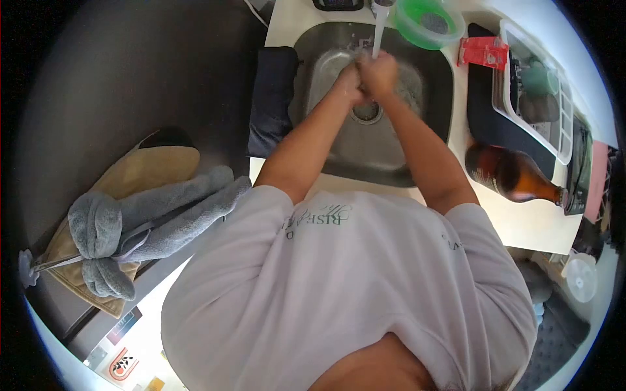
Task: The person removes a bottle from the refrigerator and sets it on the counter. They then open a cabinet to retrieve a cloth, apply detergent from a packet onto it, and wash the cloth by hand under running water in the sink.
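My left hand (351, 81) and my right hand (379, 73) are pressed together over the sink (365, 146), under a stream of water (378, 32) from the faucet (383, 3). The fingers of my right hand look curled in against my left hand; whatever lies between the hands is hidden. My left hand's fingers are blurred and partly covered. Below both wrists, the round drain (367, 115) shows in the metal basin. Some whitish suds or wet residue (360, 43) sits near the back of the basin.
A dark folded cloth (271, 98) hangs over the left edge. Behind right stands a green-tinted tub (417, 32). On the right are a red packet (483, 52), a white dish rack (536, 133) and a brown bottle (512, 173) lying down. Grey towels (163, 205) hang at left.
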